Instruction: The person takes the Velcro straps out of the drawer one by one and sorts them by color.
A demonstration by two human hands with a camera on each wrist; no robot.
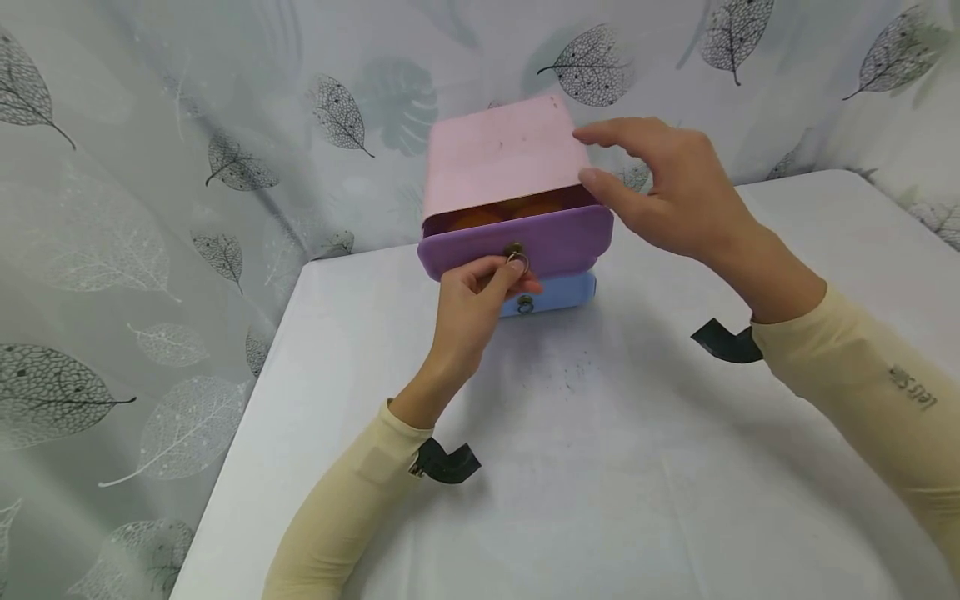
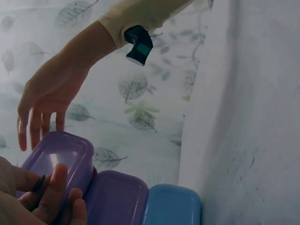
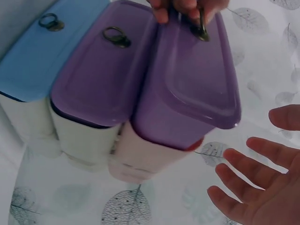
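A small stacked drawer unit stands at the back of the table; its pink top casing [image 1: 502, 150] is uppermost. The top purple drawer [image 1: 558, 237] is pulled partly out, and orange, rounded contents [image 1: 476, 218] show in its gap, their kind unclear. At the drawer's front, my left hand [image 1: 468, 312] pinches the metal ring pull [image 1: 517, 263] between thumb and fingers. My right hand [image 1: 678, 196] is held beside the casing's right edge, fingers spread and holding nothing. Below lie a second purple drawer [image 3: 101, 65] and a blue drawer [image 3: 51, 51], both pushed in.
The unit stands on a white-covered table [image 1: 600, 467] near a leaf-patterned curtain [image 1: 225, 117]. Dark specks [image 1: 577, 367] mark the cloth in front of it. A dark strap piece [image 1: 450, 462] sticks out from the left sleeve, another [image 1: 727, 342] from the right.
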